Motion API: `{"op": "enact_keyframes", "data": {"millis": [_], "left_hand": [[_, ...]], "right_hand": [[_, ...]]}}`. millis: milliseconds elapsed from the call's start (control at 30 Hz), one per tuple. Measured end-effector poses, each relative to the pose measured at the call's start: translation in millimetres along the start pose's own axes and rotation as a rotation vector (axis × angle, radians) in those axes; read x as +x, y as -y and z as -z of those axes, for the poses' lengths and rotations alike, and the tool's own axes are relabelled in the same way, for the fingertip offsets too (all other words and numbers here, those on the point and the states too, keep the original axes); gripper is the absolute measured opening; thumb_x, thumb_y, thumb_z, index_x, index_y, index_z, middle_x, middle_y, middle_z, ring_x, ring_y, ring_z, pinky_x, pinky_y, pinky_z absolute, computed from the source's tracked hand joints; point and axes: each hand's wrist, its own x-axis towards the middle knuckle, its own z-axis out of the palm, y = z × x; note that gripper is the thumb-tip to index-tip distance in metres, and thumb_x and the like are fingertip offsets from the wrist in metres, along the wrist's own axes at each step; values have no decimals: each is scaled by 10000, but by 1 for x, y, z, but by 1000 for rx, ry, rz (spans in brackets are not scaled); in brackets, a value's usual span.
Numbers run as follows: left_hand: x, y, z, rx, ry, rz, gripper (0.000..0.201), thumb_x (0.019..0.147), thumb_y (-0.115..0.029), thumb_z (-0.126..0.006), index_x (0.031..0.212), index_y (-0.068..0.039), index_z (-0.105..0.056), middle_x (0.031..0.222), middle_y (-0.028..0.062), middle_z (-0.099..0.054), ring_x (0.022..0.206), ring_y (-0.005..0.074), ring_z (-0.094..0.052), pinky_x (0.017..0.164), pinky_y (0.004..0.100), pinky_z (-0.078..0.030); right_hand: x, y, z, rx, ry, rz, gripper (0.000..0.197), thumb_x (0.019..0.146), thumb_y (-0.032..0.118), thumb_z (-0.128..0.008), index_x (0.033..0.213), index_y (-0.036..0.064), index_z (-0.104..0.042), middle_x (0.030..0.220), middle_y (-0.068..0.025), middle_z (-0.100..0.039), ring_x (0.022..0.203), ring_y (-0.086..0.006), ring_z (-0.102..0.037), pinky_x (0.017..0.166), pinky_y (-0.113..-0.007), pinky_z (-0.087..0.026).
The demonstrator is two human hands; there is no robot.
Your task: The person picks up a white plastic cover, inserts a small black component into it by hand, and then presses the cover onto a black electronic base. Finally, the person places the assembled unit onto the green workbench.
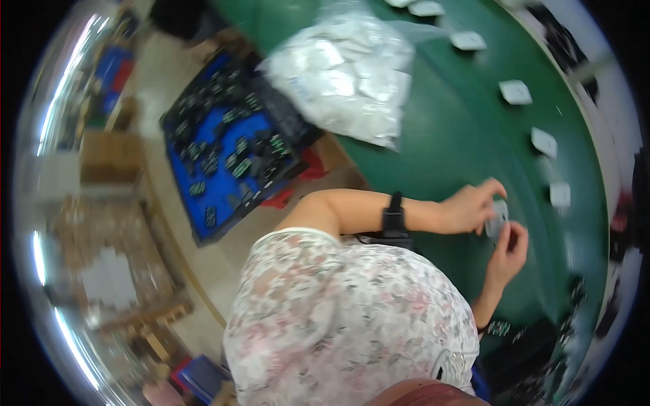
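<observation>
My left hand (pixel 470 206), with a black band on its wrist, reaches across to the right over the green surface (pixel 447 135). My right hand (pixel 509 249) comes up from below and meets it. Between them is a small pale grey packet (pixel 497 218), pinched by fingers of both hands just above the green surface. The picture is blurred, so the packet's details are unclear.
Several small white packets (pixel 516 91) lie spaced along the green surface's right side. A large clear bag of white packets (pixel 345 74) sits at its left edge. A blue tray of small dark parts (pixel 223 155) stands on the floor to the left. Dark parts (pixel 500 328) lie lower right.
</observation>
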Motion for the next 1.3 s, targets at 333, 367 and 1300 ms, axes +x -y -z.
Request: {"op": "enact_keyframes", "data": {"millis": [333, 367, 1300], "left_hand": [[7, 0, 1, -236, 89, 158, 152, 941, -29, -463, 1057, 39, -394, 918, 167, -618, 761, 226, -673, 654, 302, -566], [7, 0, 0, -204, 108, 180, 158, 953, -36, -446, 1082, 22, -374, 966, 179, -613, 816, 245, -672, 699, 320, -572], [0, -7, -19, 142, 92, -115, 122, 911, -2, -529, 1023, 46, -518, 912, 113, -665, 826, 162, -672, 725, 262, -541]], "right_hand": [[2, 14, -8, 220, -107, -35, 54, 861, 43, -623, 872, 12, -581, 762, 46, -479, 606, -9, -370, 516, -172, -274], [1, 14, -7, 173, -111, -36, 55, 855, 38, -626, 866, 6, -584, 761, 39, -484, 603, -9, -373, 514, -169, -273], [-12, 5, -11, 148, -205, -87, 119, 819, 68, -631, 793, 42, -518, 636, -61, -490, 497, -175, -481, 467, -305, -395]]}}
